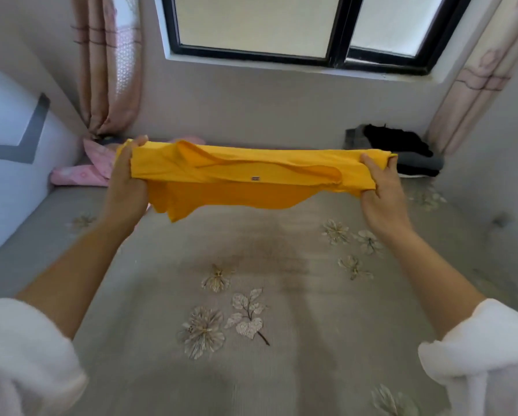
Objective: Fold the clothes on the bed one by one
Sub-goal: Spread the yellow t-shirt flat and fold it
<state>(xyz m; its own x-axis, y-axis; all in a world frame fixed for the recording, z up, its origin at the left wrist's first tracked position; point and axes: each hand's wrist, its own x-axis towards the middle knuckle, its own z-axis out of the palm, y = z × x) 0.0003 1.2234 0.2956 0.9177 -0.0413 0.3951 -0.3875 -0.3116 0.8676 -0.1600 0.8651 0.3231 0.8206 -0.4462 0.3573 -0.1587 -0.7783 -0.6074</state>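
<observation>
A yellow T-shirt (245, 178) is stretched out in the air above the grey flowered bed (281, 265), doubled over into a long band with its collar showing. My left hand (125, 181) grips its left end. My right hand (380, 187) grips its right end. A loose lower layer of the shirt hangs down toward the bed below the band. A pile of dark clothes (401, 148), black on grey, lies at the far right of the bed by the wall.
A pink pillow (86, 169) lies at the far left corner, partly behind the shirt. Curtains (110, 70) hang on both sides of a black-framed window (311, 31). A white headboard (8, 163) lines the left side.
</observation>
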